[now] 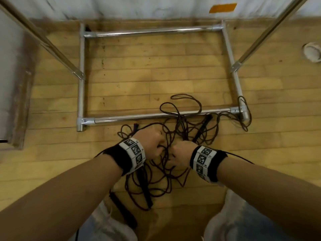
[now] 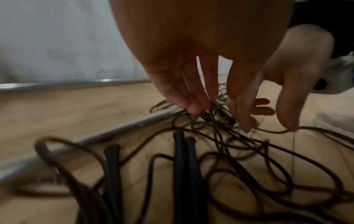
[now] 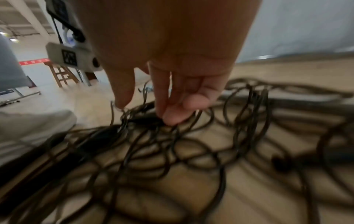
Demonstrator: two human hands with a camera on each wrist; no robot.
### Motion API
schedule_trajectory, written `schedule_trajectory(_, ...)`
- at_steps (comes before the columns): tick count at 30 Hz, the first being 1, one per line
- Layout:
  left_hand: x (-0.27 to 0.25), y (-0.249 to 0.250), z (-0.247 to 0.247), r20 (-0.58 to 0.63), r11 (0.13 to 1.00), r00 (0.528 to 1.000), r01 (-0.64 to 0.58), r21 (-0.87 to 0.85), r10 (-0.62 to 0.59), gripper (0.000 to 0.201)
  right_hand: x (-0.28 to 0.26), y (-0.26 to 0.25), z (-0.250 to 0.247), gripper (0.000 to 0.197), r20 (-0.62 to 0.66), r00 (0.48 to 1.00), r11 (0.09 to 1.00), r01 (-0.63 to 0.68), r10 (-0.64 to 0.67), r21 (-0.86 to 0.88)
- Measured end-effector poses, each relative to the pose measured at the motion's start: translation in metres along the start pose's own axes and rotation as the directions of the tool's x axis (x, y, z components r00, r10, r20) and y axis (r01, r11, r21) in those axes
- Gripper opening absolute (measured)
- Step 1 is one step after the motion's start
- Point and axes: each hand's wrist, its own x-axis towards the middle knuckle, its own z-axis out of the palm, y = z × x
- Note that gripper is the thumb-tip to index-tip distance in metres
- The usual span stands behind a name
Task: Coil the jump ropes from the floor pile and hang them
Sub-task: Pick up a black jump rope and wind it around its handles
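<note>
Both hands working in the jump rope tangle, lower centre of the head view.

The jump ropes (image 1: 175, 136) lie piled on the wooden floor (image 1: 139, 75), partly over the chrome rack base (image 1: 139, 117). Left hand (image 1: 152, 141) dips its extended fingertips (image 2: 193, 106) into the strands; right hand (image 1: 180, 153) pinches cord with curled fingers (image 3: 172, 116).
</note>
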Motion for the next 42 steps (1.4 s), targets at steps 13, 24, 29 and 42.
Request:
schedule_trajectory(13, 0.015, 0.018, -0.053, -0.403, 0.837, 0.91, -0.143, -0.528, -0.099, 0.026, -0.03, 0.005, -0.082, 0.023, -0.711, 0.698, 0.887, 0.273, 0.083, 0.372)
schedule_trajectory(24, -0.084, 0.085, -0.207, -0.462, 0.774, 0.869, -0.167, -0.611, -0.177, 0.011, -0.185, -0.062, -0.208, 0.021, -0.953, 0.187, 0.86, 0.415, 0.239, 0.297)
schedule_trajectory(29, -0.132, 0.108, -0.222, -0.517, 0.889, 0.846, -0.132, -0.438, -0.129, 0.019, -0.25, -0.097, -0.242, 0.024, -0.934, 0.025, 0.775, 0.55, 0.357, 0.311)
schedule_trajectory(42, -0.158, 0.12, -0.251, -0.642, 0.564, 0.555, -0.334, -0.755, -0.53, 0.044, -0.253, -0.105, -0.216, 0.042, -0.599, 0.771, 0.48, 0.451, 0.215, 0.752)
